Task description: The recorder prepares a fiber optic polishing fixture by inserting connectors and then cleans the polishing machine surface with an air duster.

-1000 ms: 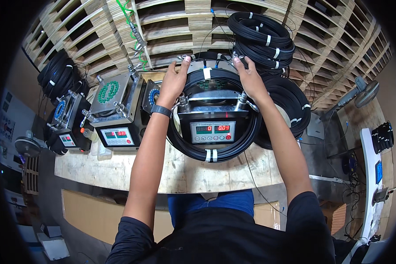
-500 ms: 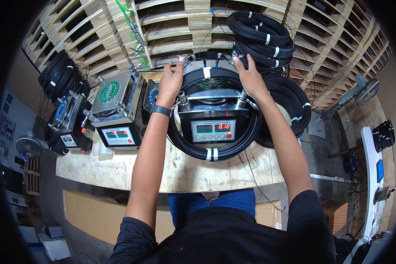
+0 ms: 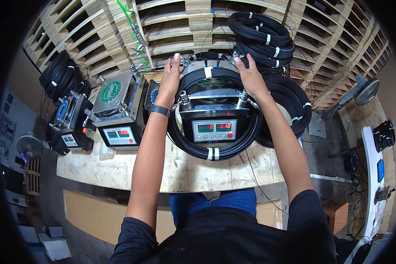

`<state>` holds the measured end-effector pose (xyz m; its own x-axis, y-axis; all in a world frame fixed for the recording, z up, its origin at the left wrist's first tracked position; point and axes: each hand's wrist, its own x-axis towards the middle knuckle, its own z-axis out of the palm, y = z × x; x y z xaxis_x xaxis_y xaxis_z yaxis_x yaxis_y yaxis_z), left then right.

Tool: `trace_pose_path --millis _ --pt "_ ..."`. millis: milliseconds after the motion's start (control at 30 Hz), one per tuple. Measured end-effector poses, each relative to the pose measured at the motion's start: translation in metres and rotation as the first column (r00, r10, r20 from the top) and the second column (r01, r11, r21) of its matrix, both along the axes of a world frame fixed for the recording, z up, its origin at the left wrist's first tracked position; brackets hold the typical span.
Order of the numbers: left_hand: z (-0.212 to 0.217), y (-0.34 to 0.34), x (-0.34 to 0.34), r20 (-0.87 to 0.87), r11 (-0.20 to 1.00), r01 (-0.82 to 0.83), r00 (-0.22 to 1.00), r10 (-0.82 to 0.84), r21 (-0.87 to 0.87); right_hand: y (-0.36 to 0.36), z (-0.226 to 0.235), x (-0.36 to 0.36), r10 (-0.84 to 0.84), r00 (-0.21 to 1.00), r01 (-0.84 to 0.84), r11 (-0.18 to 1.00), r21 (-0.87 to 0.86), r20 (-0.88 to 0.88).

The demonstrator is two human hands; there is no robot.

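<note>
A polishing machine (image 3: 213, 112) with a lit red digital display (image 3: 214, 127) stands in front of me. A black cable coil (image 3: 242, 147) with white tape bands hangs around it. My left hand (image 3: 169, 83), with a dark wristband, is open with its fingers stretched up, just left of the far left clamp post (image 3: 185, 58) and holding nothing. On the other side, my right hand (image 3: 252, 78) has thumb and finger apart; the thumb lies at the far right clamp post (image 3: 235, 56). Whether it presses on the post is hard to see.
To the left stand another polishing machine (image 3: 119, 110) with a green ring of connectors and a smaller machine (image 3: 67, 116) with a blue ring. Stacked black coils (image 3: 268, 44) rise at the back right. Pallets (image 3: 171, 26) line the back of the wooden table (image 3: 110, 169).
My left hand has moved slightly left, its thumb coming away from the far left clamp post. The right hand has stayed put. The left machine's display reads differently.
</note>
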<state>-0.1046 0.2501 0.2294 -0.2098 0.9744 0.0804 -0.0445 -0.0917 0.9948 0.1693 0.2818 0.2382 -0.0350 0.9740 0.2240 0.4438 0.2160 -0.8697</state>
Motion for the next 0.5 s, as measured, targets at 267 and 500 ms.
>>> trace_pose_path --millis 267,500 --pt "0.009 -0.008 0.011 -0.36 0.989 -0.145 0.923 0.132 -0.01 0.005 -0.002 0.006 0.039 0.997 -0.034 0.996 -0.088 0.066" --pt "0.005 -0.004 0.004 -0.089 0.995 -0.097 0.991 0.098 0.009 0.005 -0.004 0.0 0.071 0.996 -0.076 0.991 -0.107 -0.045"
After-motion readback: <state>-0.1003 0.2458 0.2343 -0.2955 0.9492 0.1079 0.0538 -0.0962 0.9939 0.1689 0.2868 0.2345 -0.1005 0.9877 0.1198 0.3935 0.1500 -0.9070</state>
